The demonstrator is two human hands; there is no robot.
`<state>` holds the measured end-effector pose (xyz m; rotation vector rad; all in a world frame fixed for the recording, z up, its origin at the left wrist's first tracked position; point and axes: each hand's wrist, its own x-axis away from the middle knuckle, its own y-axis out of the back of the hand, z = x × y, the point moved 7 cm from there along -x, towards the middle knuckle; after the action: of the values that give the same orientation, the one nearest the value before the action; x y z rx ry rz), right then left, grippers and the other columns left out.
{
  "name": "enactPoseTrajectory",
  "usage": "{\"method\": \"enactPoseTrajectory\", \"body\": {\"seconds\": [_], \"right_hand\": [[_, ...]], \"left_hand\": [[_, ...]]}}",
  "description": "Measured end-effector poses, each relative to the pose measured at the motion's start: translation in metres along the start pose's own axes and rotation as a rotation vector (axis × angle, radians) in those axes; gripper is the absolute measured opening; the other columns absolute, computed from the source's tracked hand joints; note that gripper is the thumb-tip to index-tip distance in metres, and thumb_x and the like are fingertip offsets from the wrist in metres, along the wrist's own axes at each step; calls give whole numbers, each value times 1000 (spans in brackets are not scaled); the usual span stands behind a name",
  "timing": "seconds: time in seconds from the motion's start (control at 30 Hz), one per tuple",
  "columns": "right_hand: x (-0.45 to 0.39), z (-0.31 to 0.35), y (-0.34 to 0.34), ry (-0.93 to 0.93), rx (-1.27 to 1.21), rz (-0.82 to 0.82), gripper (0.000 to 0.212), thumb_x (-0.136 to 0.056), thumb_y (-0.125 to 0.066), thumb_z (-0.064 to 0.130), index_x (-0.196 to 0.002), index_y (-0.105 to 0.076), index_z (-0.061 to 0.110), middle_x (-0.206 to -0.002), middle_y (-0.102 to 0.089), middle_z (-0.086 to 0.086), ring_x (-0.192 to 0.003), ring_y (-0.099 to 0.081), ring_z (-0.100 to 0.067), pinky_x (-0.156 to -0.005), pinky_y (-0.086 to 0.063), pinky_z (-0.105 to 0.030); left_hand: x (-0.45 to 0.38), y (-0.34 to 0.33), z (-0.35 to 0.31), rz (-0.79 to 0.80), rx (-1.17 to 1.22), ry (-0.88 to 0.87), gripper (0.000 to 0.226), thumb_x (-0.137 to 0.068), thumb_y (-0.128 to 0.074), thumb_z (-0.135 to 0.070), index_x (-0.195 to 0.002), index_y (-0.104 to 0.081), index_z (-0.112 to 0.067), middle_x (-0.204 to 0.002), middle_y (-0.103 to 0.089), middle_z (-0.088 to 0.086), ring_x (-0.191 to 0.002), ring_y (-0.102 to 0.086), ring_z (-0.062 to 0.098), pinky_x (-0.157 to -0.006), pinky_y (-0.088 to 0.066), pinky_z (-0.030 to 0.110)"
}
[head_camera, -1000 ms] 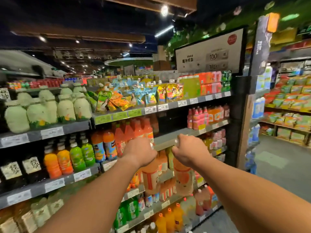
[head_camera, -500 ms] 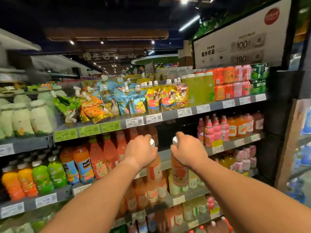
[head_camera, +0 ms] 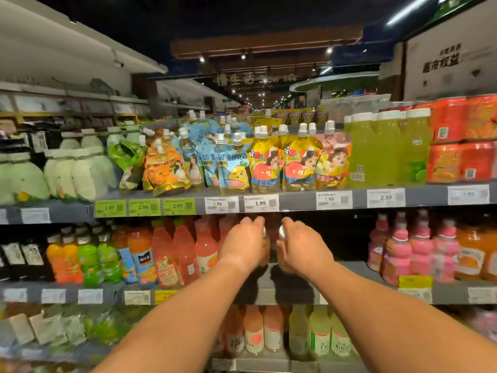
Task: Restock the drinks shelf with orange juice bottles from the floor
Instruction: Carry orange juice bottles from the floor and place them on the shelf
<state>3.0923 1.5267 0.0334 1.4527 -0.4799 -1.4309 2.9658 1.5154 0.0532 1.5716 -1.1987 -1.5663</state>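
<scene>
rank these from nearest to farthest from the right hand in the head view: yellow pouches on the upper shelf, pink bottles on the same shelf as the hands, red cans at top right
From the right hand:
1. Yellow pouches, just above it on the upper shelf.
2. Pink bottles, to its right across a dark gap on the same shelf.
3. Red cans, far up at the right end of the upper shelf.

Two orange juice bottles stand upright side by side in a gap on the middle drinks shelf (head_camera: 357, 267). The left bottle (head_camera: 266, 251) and the right bottle (head_camera: 281, 254) each show a white cap, with their bodies largely hidden behind hands.
</scene>
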Motion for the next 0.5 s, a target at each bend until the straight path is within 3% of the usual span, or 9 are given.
{"method": "enactPoseTrajectory", "body": {"seconds": [0.13,0.23,0.3,0.43,0.5], "right_hand": [[-25,-19,-26,-47,-12,41,33,-90,-56,37,-116,-45,20,-100,-56,-4,-91,-60,-24,-78,-53,-40],[-46,-30,-46,-120,47,147,26,-88,-58,37,-106,-58,19,-99,-64,-5,-91,-63,-25,-77,-53,-36],[-60,-33,-58,-154,49,212,21,-88,-54,34,-101,-64,20,-100,-67,-6,-91,-64,-26,-77,-53,-34],[-85,-37,-82,-206,61,415,31,-91,-49,28,-117,-64,21,-122,-62,-7,-110,-59,-30,-92,-50,-36],[-95,-36,-91,-205,86,489,32,-89,-51,30,-119,-62,26,-130,-58,-4,-116,-57,-28,-98,-47,-36]], "left_hand": [[-34,-16,1,90,-90,33,21,-91,-52,-17,-110,-60,-12,-110,-62,15,-101,-62,36,-84,-50,42],[-52,-39,8,229,-124,73,23,-88,-53,-12,-106,-67,-8,-110,-68,15,-104,-64,35,-86,-51,40],[-59,-54,14,319,-120,106,28,-88,-52,-11,-112,-66,-8,-118,-65,16,-109,-62,35,-90,-50,40],[-75,-71,22,531,-140,124,35,-97,-43,-14,-129,-55,-7,-138,-53,14,-125,-51,32,-102,-40,37],[-80,-81,24,672,-157,110,32,-101,-41,-17,-126,-53,-3,-140,-51,13,-128,-48,29,-103,-38,33]]}}
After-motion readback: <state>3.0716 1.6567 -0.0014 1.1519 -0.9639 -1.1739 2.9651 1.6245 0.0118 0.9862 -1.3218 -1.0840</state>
